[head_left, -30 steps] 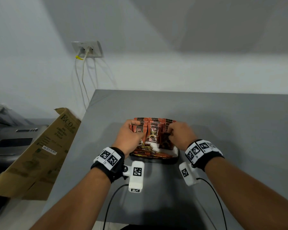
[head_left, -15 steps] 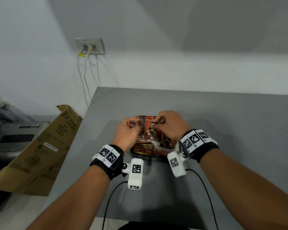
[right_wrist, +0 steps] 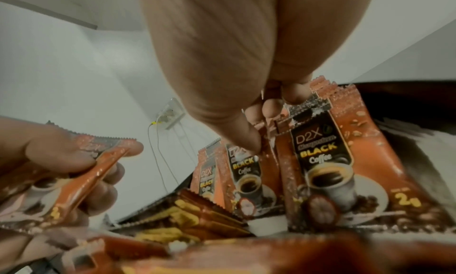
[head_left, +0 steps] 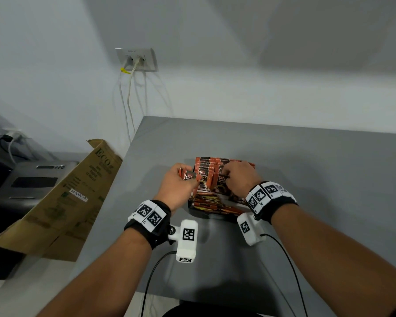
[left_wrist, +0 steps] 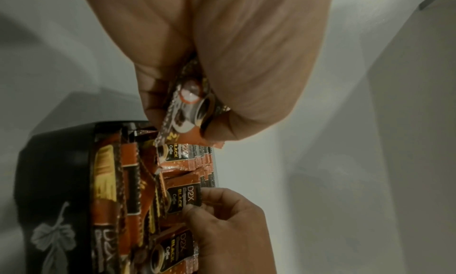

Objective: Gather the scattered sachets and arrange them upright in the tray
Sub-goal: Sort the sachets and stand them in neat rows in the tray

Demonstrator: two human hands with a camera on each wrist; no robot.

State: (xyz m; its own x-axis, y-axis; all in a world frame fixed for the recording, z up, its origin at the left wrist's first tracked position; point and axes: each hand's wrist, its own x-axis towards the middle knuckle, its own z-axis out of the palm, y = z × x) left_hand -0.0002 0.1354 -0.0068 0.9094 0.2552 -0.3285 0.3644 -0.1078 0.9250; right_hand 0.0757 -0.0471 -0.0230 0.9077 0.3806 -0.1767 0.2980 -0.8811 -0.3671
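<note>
Nearly finished: rows of sachets (head_left: pixel 212 167) upright in the black tray (left_wrist: pixel 51 190) on the tabletop (head_left: pixel 306 170). Left hand (head_left: pixel 177 187) gripping one spare sachet (head_left: pixel 189 176) beside the tray; right hand (head_left: pixel 239 178) pinching a standing one. Some stick packs (head_left: pixel 212 203) flat in front.

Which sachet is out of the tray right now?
The sachet that the left hand grips, held off the tray's left side. The other upright ones stand inside it, where the right hand pinches one.
</note>
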